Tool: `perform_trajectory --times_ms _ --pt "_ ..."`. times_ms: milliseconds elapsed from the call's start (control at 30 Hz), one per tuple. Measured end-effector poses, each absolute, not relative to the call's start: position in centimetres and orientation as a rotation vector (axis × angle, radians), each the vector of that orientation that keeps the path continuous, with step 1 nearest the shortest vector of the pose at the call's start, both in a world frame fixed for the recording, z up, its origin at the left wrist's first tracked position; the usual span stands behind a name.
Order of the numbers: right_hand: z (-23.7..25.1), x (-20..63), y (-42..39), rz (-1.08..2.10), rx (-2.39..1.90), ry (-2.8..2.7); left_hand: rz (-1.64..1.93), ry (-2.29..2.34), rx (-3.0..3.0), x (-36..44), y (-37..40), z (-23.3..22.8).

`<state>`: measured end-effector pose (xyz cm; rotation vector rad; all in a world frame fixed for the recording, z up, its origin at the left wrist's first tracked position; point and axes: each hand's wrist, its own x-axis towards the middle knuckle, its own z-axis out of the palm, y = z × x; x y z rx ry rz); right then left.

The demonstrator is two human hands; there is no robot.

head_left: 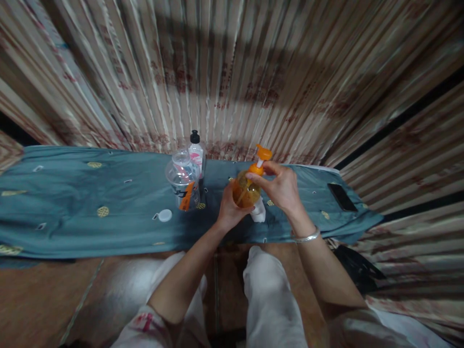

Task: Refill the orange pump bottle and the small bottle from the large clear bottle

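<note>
A clear pump bottle [247, 192] of amber liquid stands between my hands. Around its body wraps my left hand [232, 207], closed on the side and front. My right hand [279, 186] pinches the orange collar of the pump top [256, 168] between thumb and fingers; the orange pump head rises above it, tilted to the right. Just behind my left hand, beneath the bottle's right side, shows a crumpled white piece [258, 212], perhaps tissue. To the left are a clear plastic cup [181, 191] with an orange and black print and a white bottle with a black cap [196, 157].
A round white lid [165, 215] lies in front of the cup. At the right end of the table, covered by a teal patterned cloth [134, 193], lies a black phone [341, 197]. Pleated curtains [224, 72] hang right behind the table.
</note>
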<state>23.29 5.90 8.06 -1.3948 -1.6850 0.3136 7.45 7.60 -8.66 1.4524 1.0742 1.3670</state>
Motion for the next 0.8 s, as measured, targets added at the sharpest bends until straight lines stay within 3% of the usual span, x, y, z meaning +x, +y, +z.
perform_trajectory --times_ms 200,633,800 --pt "9.0 24.2 6.6 0.387 -1.348 -1.811 1.38 1.049 1.432 7.8 7.7 -8.8" --pt "11.1 26.3 8.7 1.051 -1.109 -1.827 1.35 1.023 1.464 7.6 8.2 -8.8" --pt "11.3 26.3 8.7 1.035 -1.103 -1.848 1.363 1.021 1.45 7.5 8.3 -8.7"
